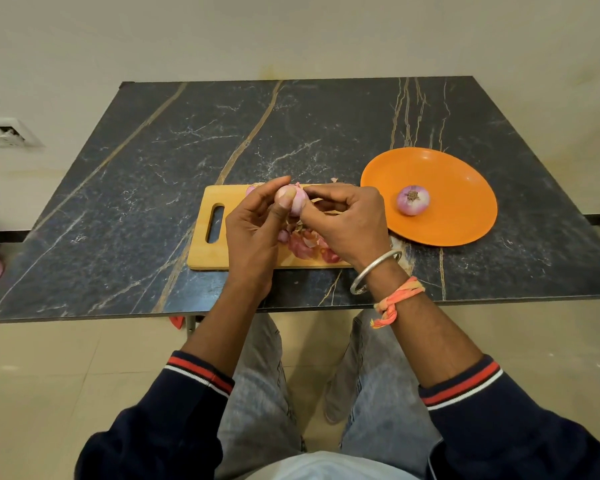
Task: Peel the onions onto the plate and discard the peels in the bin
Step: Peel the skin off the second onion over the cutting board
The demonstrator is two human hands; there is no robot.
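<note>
Nearest the viewer, two forearms emerge from dark sleeves and reach over the near edge of the table. The right wrist carries a metal bangle and an orange thread band.

Over the cutting board, the left hand grips the held onion. Its thumb lies across the near face and its fingers curl behind the bulb. The right hand meets it from the opposite side with bent fingers, thumb and forefinger closed in a narrow pinch at the bulb's right flank, apparently on a strip of skin. The exact contact is hidden.

Handling, as judged: the bulb is small, light and firm, and probably slick where bared, so it is best held round its middle. The dry skin looks thin and brittle and is likely to tear, so a loose edge near the tip or root offers the surest hold.

Below the hands, loose peels lie heaped on the board, not yet discarded. Farther right, just beside the board's end, the orange plate bears one peeled onion, its cut root end facing upward. No bin is in view.
</note>
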